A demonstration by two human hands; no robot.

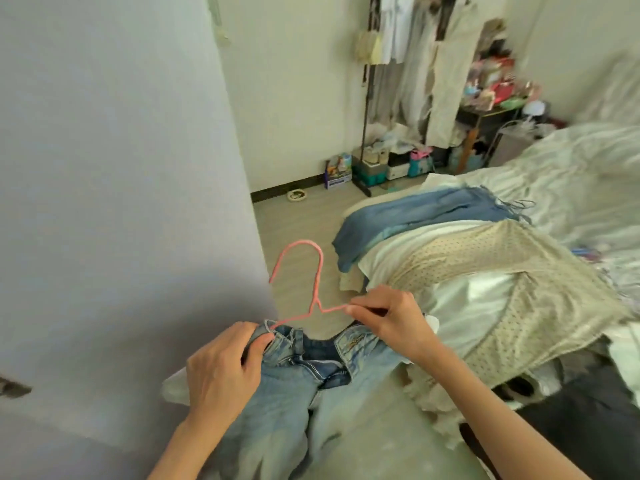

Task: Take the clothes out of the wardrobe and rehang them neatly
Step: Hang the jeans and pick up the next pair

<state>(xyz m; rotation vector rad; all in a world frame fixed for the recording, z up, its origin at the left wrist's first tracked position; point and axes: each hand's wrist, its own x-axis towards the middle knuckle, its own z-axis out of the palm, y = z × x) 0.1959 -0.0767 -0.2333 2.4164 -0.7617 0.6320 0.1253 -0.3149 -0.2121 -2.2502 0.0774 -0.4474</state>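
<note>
Light-blue jeans (298, 386) hang in front of me, fly open, waistband up. My left hand (221, 368) grips the left side of the waistband, where one arm of a pink wire hanger (317, 271) enters a belt loop. My right hand (388, 320) pinches the hanger's other arm just above the right side of the waistband. The hanger's hook points up and away. A pile of clothes lies on the bed (571, 188) to the right: a blue denim piece (415, 216), a cream dotted garment (491, 268) and white items.
A pale wardrobe door or wall panel (121, 168) fills the left. A clothes rack (426, 64) with hanging garments stands at the back, boxes (374, 168) on the floor beneath it. A cluttered side table (495, 98) is beside the bed. Bare wooden floor (301, 216) lies between.
</note>
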